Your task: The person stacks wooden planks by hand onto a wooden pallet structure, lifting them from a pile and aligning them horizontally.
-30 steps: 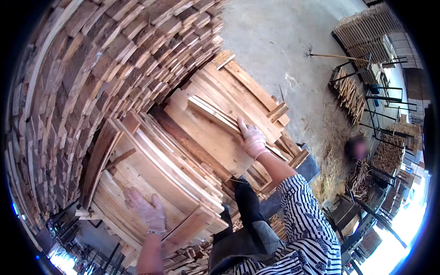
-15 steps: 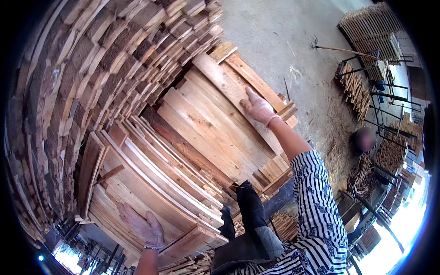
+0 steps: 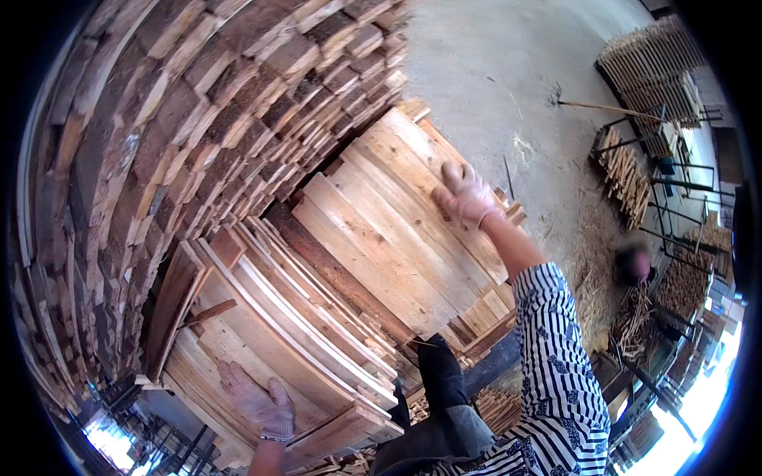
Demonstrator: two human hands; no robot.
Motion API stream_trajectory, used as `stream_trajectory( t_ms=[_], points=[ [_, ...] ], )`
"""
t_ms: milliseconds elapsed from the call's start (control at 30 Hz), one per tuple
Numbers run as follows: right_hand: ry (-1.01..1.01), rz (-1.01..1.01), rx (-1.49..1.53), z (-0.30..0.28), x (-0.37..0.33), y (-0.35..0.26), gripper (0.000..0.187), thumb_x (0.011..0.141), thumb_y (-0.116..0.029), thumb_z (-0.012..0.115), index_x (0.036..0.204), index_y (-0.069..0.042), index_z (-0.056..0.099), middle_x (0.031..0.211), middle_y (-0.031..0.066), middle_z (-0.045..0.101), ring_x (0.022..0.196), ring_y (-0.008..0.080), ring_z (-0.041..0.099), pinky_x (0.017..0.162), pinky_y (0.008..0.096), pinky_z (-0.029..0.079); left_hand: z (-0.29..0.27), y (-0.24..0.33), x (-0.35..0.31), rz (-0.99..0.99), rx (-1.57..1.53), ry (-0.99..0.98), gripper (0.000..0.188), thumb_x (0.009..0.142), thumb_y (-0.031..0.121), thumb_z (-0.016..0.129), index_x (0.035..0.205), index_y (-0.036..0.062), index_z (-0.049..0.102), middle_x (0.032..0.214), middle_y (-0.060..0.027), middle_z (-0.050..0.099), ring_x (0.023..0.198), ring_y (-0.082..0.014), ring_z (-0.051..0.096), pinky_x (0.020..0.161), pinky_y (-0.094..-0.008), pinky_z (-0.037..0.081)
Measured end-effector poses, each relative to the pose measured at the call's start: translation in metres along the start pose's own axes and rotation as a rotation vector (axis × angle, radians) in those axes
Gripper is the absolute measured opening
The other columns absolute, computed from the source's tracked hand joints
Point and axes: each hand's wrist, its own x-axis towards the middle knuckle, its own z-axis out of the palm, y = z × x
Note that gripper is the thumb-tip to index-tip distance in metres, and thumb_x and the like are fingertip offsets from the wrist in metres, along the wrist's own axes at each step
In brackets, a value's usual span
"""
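Observation:
My left hand (image 3: 260,404), in a pale glove, lies flat with its fingers apart on the boards (image 3: 222,341) of the left wooden stack. Also gloved, my right hand (image 3: 467,196) rests on a long plank (image 3: 417,159) along the right side of another stack. Its fingers are slightly bent and apart, pressing on the plank's top face. Several light planks (image 3: 381,238) lie side by side to the left of that plank. Between the two stacks, thin boards (image 3: 309,309) stand on edge beside a dark brown beam (image 3: 341,270).
A tall wall of stacked timber (image 3: 214,103) rises at the left and far side. Concrete floor (image 3: 492,63) stretches out at far right, with a long-handled fork (image 3: 607,107), wood piles (image 3: 627,186) and metal racks (image 3: 690,190). A person (image 3: 633,263) is at the right.
My right hand has slid the long plank rightward, over the strip at the stack's edge. My left hand stays on the left stack. The whole view has shifted slightly.

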Motion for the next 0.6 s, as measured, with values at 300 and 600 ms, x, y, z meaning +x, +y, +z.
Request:
stream_trajectory(
  t_ms=[300, 600],
  points=[
    [0.058, -0.041, -0.038, 0.019, -0.017, -0.083, 0.072, 0.098, -0.047, 0.055, 0.154, -0.005, 0.040, 0.150, 0.0291, 0.046, 0.138, 0.0452, 0.044, 0.116, 0.0486, 0.037, 0.026, -0.006, -0.003, -0.206, -0.054, -0.066, 0.089, 0.086, 0.044, 0.063, 0.154, -0.0038, 0.032, 0.164, -0.0307, 0.018, 0.151, -0.0507, 0.016, 0.124, -0.0619, 0.011],
    [-0.512, -0.352, 0.100, 0.099, -0.195, -0.015, 0.057, 0.103, -0.029, 0.059, 0.149, 0.001, 0.046, 0.147, 0.0296, 0.052, 0.137, 0.0365, 0.052, 0.117, 0.0390, 0.038, -0.009, 0.002, -0.009, -0.230, -0.150, -0.176, 0.090, 0.096, 0.063, 0.039, 0.158, -0.0016, 0.028, 0.168, -0.0252, 0.016, 0.157, -0.0396, 0.007, 0.123, -0.0612, -0.001]
  ],
)
